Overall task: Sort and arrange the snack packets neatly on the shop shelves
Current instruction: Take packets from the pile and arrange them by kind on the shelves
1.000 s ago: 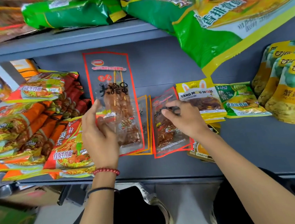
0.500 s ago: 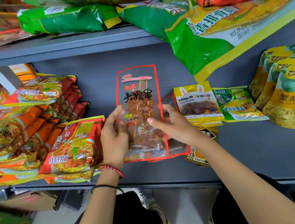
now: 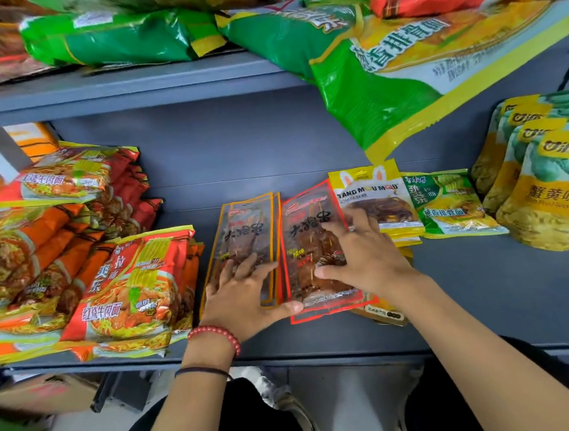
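We rest our left hand (image 3: 242, 298), grip wide, on orange-edged skewer packets (image 3: 248, 228); our right hand (image 3: 366, 259), equally wide, on the red-edged packet (image 3: 305, 234).

A flat grey metal lower shelf board (image 3: 490, 300) is seen spanning the frame. Above it, a second grey metal shelf board (image 3: 128, 98) is mounted. Behind it, a plain grey back panel (image 3: 235, 144) with one horizontal seam is fitted. Below it, a pale smooth floor (image 3: 355, 408) is shown. Under its left end, a brown cardboard box (image 3: 44, 394) is placed beside a dark metal bracket (image 3: 119, 391). Soft, even light is cast.
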